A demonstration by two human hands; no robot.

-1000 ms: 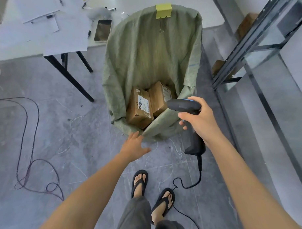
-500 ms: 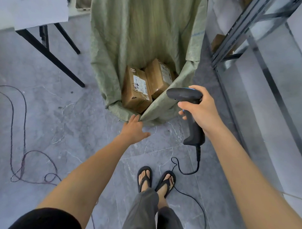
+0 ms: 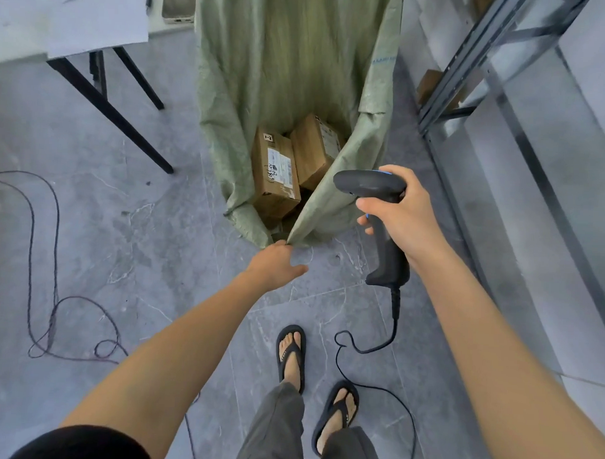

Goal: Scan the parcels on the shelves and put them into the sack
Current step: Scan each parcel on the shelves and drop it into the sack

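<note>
- left hand point(image 3: 276, 262) pinches the near hem of the sack point(image 3: 283, 57), fingers curled on the fold, thumb out to the side.
- right hand point(image 3: 404, 215) wrapped round the handle of the black scanner point(image 3: 371, 185); its head points left over the sack mouth.
- sack: pale green, woven, mouth open, standing on the grey floor point(image 3: 122, 240) between table point(image 3: 95, 33) and metal shelf point(image 3: 471, 63).
- two brown parcels point(image 3: 275, 173) lie in its bottom, touching, white labels up.
- half a second ago the left fingers only reached the hem; now they grip it, and it is drawn to a point. parcels unmoved.
</note>
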